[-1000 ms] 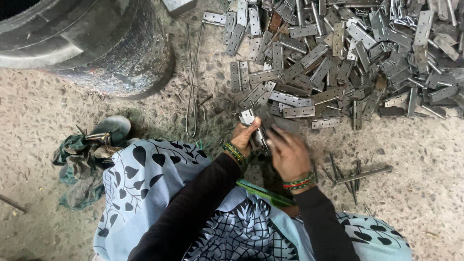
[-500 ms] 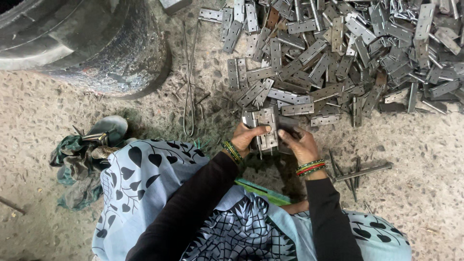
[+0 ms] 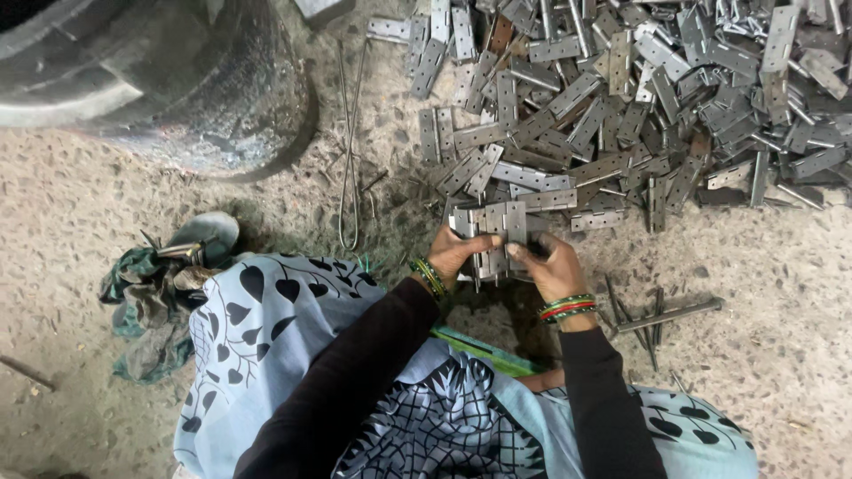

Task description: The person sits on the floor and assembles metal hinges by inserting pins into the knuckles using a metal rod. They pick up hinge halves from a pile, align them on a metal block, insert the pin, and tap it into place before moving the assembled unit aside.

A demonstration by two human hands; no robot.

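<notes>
I am gripping a stack of metal hinges (image 3: pixel 491 232) over the floor.
My left hand (image 3: pixel 454 253) and right hand (image 3: pixel 550 264) are pinching it together, just beside the hinge pile (image 3: pixel 621 98); loose rods (image 3: pixel 661 315) are lying right, a tyre (image 3: pixel 151 80) far left.

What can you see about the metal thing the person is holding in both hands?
It is a small bunch of flat grey metal hinges, held side by side like a little stack. Each has a rolled knuckle down the middle and small screw holes. The metal looks dull and bare. The left hand grips its left side and the right hand its right side. It sits just above the gravelly ground, right at the near edge of the big hinge pile.
</notes>
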